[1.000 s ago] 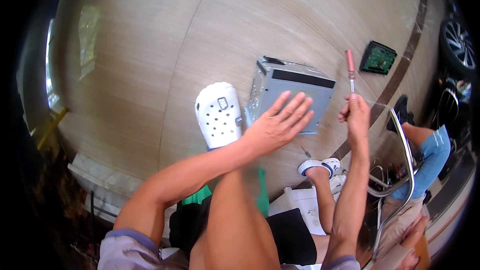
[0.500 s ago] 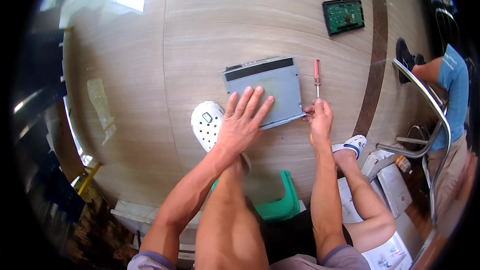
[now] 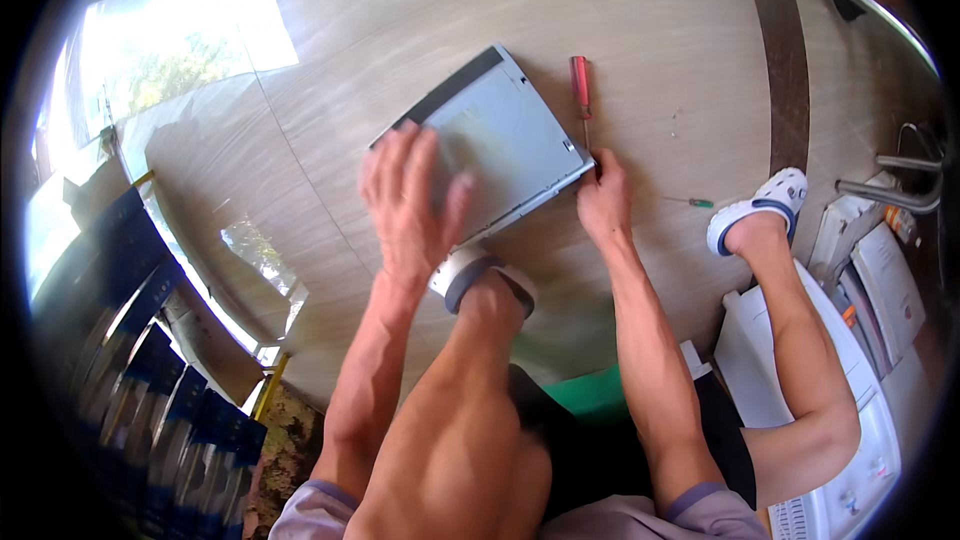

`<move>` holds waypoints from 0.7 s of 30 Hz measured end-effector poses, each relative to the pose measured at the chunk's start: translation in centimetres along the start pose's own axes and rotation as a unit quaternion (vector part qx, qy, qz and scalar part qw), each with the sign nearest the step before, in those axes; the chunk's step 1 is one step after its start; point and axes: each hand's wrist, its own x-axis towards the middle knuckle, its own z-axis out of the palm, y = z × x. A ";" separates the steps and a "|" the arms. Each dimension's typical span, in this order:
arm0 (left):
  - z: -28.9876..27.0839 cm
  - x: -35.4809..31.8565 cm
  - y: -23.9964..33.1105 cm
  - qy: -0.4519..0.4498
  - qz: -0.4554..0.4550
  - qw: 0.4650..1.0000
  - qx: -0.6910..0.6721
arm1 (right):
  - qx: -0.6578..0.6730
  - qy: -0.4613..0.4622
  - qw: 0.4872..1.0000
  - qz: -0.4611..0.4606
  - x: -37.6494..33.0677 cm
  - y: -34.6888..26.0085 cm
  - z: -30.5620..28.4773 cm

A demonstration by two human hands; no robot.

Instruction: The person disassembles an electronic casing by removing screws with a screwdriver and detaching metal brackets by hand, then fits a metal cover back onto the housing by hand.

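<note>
A flat grey metal case (image 3: 515, 135) with a dark strip along its far edge lies turned at an angle in front of me. My left hand (image 3: 405, 205), slightly blurred, is over the case's left end with the fingers outstretched; whether it touches the metal is unclear. At the near right corner my right hand (image 3: 607, 202) has its fingers closed around the case, partly hidden by the corner. A screwdriver with a red handle (image 3: 580, 88) lies just beyond that hand, its shaft pointing back toward the knuckles.
On the tiled floor to the right lies a small green-handled screwdriver (image 3: 700, 203). My white clogs (image 3: 758, 210) stand either side of the work. A green stool (image 3: 590, 395) is below me, a white panel (image 3: 840, 440) at lower right. Metal chair legs (image 3: 890, 198) reach in from the right.
The case has turned counter-clockwise. My left hand has shifted from lying flat on its middle to its left end. The view has shifted, and the green circuit board is nearly out of sight.
</note>
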 end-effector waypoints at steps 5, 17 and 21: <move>0.1 6.8 -1.8 -0.027 -0.104 0.994 -0.022 | -0.146 0.015 0.988 -0.044 -0.7 -0.6 0.4; 0.3 8.0 -1.3 -0.128 -0.179 0.976 -0.005 | 0.065 0.084 0.993 -0.060 -4.0 -1.7 -0.1; 0.5 7.5 -1.6 -0.115 -0.163 0.980 0.016 | 0.335 0.036 0.941 0.017 -4.7 -4.0 1.3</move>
